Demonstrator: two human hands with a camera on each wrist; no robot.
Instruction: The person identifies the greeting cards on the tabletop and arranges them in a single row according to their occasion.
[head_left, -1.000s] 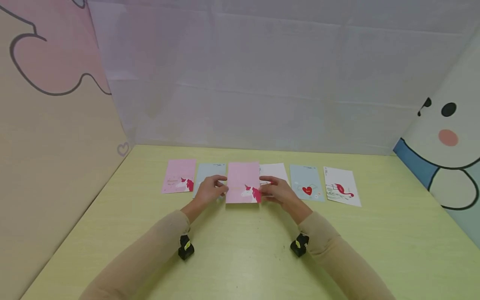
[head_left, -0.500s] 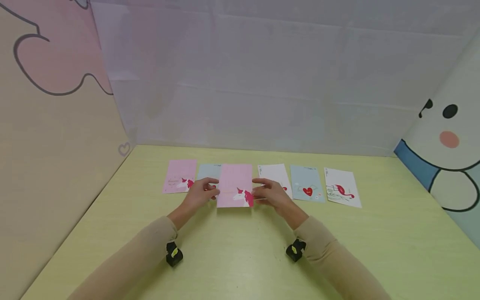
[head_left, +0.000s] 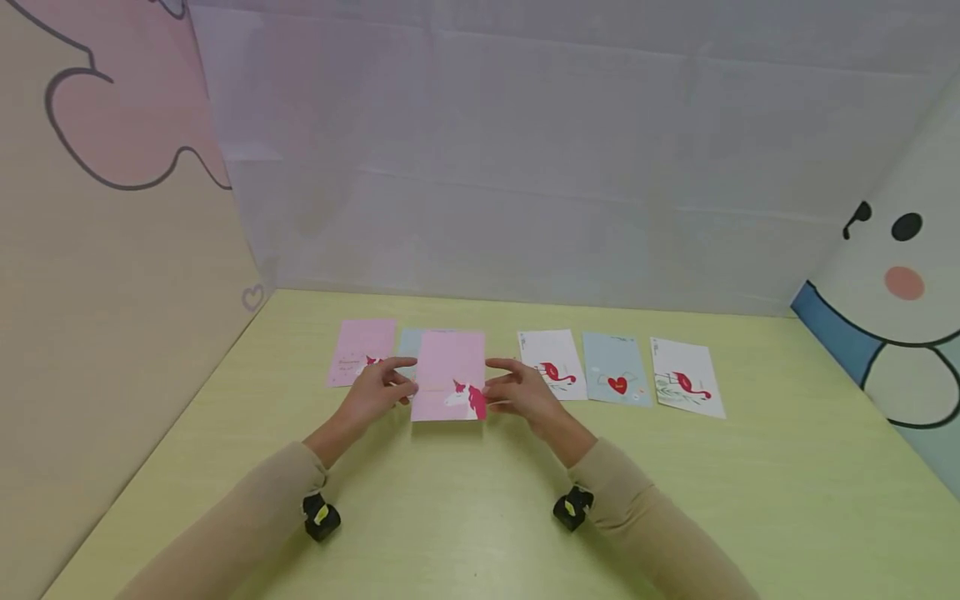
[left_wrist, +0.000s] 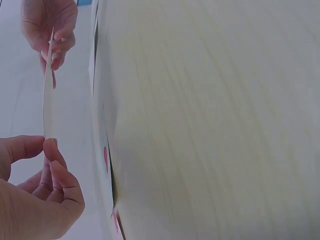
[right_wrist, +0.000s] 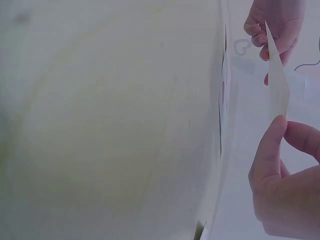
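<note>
A pink unicorn card (head_left: 448,375) is held up off the table between both hands, its picture side facing the head camera. My left hand (head_left: 372,392) pinches its left edge between thumb and finger; my right hand (head_left: 527,398) pinches the right edge the same way. In both wrist views the card (left_wrist: 48,100) appears nearly edge-on and slightly bowed, well above the tabletop. Behind it in the head view, a light blue card (head_left: 410,340) is mostly covered. Left of that lies another pink unicorn card (head_left: 362,346), partly hidden by my left fingers.
To the right in the same row lie a white flamingo card (head_left: 551,350), a light blue heart card (head_left: 617,367) and a second white flamingo card (head_left: 686,379). The pale yellow table (head_left: 480,517) meets a white back panel (head_left: 525,183) and printed side panels.
Both hands have carried the pink card leftward and a little toward me, from over the white flamingo card to over the light blue card. The flamingo card now shows fully.
</note>
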